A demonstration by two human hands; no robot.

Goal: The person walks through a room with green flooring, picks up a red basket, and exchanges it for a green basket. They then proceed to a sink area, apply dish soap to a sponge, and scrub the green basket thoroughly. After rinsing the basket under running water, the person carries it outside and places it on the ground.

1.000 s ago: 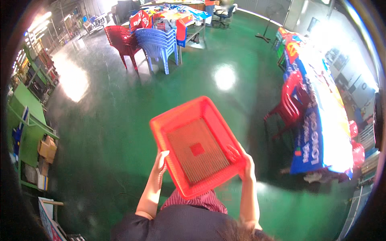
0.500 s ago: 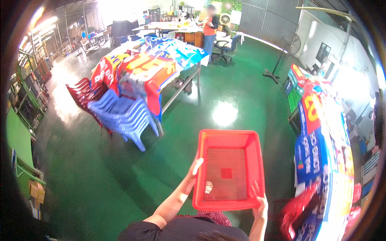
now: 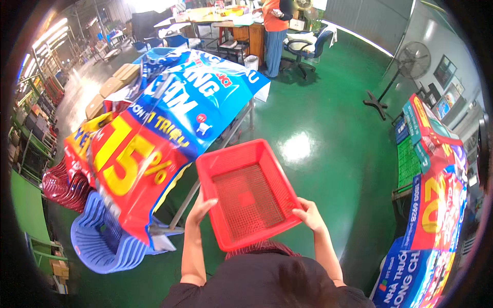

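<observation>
A red plastic basket (image 3: 277,179), rectangular with a mesh bottom, is held in front of my body above the green floor. Nothing lies inside it. My left hand (image 3: 199,209) grips its left side, thumb over the rim. On the right side, my right hand (image 3: 310,214) holds the near corner, with the thumb on the rim and the other fingers mostly hidden behind the wall. The basket is turned, its far edge pointing a little left. Just beyond my left hand hangs the printed sheeting (image 3: 138,169) that drapes a table.
Stacked blue plastic chairs (image 3: 105,241) and dark red chairs (image 3: 67,185) stand at the left. Printed banners (image 3: 431,226) cover a long stack at the right. Ahead are a floor fan (image 3: 395,77), an office chair (image 3: 308,49) and a person in orange (image 3: 276,23) beside a desk.
I have moved forward, so the draped table and the person appear nearer. The basket has swung left and turned anticlockwise, still in both hands.
</observation>
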